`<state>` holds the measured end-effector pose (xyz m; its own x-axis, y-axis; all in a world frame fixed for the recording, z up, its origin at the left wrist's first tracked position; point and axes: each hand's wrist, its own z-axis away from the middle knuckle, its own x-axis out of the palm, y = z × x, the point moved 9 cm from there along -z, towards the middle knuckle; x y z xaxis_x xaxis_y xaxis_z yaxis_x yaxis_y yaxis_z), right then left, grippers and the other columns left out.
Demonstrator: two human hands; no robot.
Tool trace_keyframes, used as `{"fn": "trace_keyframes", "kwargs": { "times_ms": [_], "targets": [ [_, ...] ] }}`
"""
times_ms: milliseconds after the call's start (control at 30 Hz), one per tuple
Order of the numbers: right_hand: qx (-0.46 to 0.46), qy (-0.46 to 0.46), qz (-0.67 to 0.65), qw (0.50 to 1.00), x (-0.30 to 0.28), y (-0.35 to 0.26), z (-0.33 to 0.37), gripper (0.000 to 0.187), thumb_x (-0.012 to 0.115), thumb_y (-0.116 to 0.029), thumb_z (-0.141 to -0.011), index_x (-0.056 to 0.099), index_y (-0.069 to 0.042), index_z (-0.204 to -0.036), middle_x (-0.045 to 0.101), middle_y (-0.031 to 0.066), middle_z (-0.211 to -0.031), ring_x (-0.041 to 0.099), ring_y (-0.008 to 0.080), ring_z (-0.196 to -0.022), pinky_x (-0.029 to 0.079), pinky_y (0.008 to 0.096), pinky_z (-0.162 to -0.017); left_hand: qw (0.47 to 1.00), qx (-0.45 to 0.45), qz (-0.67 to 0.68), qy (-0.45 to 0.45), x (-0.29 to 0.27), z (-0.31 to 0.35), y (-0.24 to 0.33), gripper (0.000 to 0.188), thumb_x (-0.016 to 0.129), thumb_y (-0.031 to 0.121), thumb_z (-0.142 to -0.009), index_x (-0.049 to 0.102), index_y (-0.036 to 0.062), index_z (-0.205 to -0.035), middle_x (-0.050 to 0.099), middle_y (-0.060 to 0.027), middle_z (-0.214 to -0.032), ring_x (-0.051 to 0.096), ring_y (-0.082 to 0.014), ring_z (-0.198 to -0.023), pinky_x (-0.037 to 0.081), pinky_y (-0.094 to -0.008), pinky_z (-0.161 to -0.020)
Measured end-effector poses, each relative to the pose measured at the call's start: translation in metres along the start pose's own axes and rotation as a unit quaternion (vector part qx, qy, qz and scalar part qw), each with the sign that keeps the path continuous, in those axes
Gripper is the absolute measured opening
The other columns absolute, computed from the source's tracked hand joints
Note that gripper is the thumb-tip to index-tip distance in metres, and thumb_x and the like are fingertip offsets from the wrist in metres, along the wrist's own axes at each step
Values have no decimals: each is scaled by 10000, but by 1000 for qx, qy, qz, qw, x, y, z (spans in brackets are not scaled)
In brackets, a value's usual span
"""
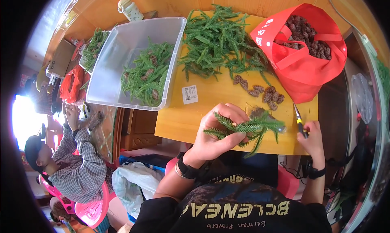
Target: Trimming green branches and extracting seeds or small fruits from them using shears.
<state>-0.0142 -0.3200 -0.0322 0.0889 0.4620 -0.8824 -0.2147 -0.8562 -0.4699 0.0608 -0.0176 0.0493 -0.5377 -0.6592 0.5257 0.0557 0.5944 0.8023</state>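
Observation:
My left hand (219, 131) is closed around a bunch of green artificial pine sprigs (260, 129), held over the table's near edge. My right hand (312, 139) has its fingers curled at the handle end of slim pliers (300, 121) with black and yellow handles. The pliers point away from me, across the table's right edge. Several brown pine cones (270, 96) lie just beyond my left hand. A small clear plastic bag (256, 112) is partly hidden behind the sprigs.
A pile of green sprigs (215, 40) covers the far table. Right of it stands a red bag (300, 72) full of pine cones. On the left is a clear plastic bin (103, 87) with sprigs and cones; a white label (189, 94) lies beside it. Another person (83, 168) sits far left.

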Motion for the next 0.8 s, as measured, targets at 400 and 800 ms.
{"fn": "trace_keyframes", "kwargs": {
  "times_ms": [400, 800],
  "targets": [
    [16, -166, -364, 916, -57, -70, 34, 163, 639, -130, -676, 516, -25, -698, 616, 71, -758, 542, 110, -678, 417, 228, -608, 991, -100, 73, -56, 8, -2, -10, 219, 586, -38, -731, 483, 26, -913, 533, -183, -863, 600, -226, -659, 510, -267, -521],
    [-369, -141, -163, 904, -61, -177, 13, 190, 670, -33, -530, 501, -35, -619, 593, 89, -723, 599, 343, -872, 487, 377, -710, 969, -171, 155, -91, 21, 12, -23, 238, 628, -24, -706, 504, 11, -906, 542, -211, -843, 608, -243, -627, 495, -270, -452]
  ]
}}
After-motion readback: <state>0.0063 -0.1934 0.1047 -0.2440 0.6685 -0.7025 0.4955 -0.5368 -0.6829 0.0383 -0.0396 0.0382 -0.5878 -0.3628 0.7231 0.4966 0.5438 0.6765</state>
